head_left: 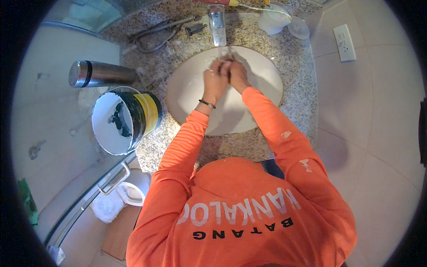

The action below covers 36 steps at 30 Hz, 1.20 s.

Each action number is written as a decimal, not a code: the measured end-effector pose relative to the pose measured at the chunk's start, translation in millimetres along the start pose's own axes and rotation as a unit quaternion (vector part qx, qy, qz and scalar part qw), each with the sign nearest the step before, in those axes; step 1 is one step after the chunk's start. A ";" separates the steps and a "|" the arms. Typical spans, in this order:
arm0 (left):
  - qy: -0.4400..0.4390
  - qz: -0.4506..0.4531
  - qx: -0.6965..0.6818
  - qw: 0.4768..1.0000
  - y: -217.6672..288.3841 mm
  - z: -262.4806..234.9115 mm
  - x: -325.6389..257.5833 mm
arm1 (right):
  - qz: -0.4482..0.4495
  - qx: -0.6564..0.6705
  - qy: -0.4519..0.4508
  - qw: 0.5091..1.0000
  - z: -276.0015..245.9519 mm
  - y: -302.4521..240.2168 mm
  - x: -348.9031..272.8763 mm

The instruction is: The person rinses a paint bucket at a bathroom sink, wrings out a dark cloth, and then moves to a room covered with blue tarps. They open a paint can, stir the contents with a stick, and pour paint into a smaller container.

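My left hand [216, 79] and my right hand [237, 73] meet over the back of the white oval sink [187, 100], just below the chrome faucet [217, 26]. What looks like running water [221, 52] falls from the spout onto them. The fingers of both hands are curled in and pressed against each other, partly blurred. Anything between them is too small or hidden to name. A dark beaded bracelet [207, 103] circles my left wrist. Orange sleeves cover both forearms, and the right one has pale smears.
Left on the speckled stone counter [298, 89] are a paint bucket [149, 111] and a steel flask [104, 73] lying sideways. A flexible hose [153, 42] lies behind them. At the back right stand a white container [272, 20] and a stick-like tool [253, 7]. A wall socket [344, 43] is at right.
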<state>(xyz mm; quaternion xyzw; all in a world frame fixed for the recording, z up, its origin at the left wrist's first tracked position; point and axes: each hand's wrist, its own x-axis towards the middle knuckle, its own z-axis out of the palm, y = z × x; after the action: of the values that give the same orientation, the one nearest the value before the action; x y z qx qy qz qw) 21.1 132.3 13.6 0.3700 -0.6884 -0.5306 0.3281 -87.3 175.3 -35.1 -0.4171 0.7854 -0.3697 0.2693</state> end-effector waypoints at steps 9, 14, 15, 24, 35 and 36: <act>0.029 -0.027 0.013 0.999 -22.7 1.2 3.3 | 0.075 -0.106 -0.044 0.991 -1.9 -44.2 -11.6; 0.016 -0.093 -0.017 0.995 -35.3 -16.0 -0.3 | 0.062 -0.003 0.019 0.998 0.3 -36.3 -13.3; 0.036 -0.125 -0.024 0.991 -39.1 -20.1 2.2 | 0.047 0.024 0.036 0.998 5.4 -32.3 -12.9; -0.100 -0.161 0.140 0.972 19.7 -37.3 8.0 | 0.001 0.004 0.105 0.994 1.8 -39.0 -16.7; -0.045 0.099 0.181 0.977 36.2 -32.5 -47.8 | 0.091 0.046 0.125 0.987 -8.9 -31.3 -4.3; 0.024 0.057 0.192 0.980 39.5 -32.4 -35.8 | 0.049 0.015 0.141 0.989 -5.2 -33.4 -10.9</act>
<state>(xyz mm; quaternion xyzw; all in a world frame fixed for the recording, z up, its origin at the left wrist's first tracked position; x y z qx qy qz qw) 60.4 153.7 57.1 0.3993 -0.7889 -0.3602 0.2972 -70.4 173.9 -3.9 -0.3180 0.8290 -0.4233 0.1801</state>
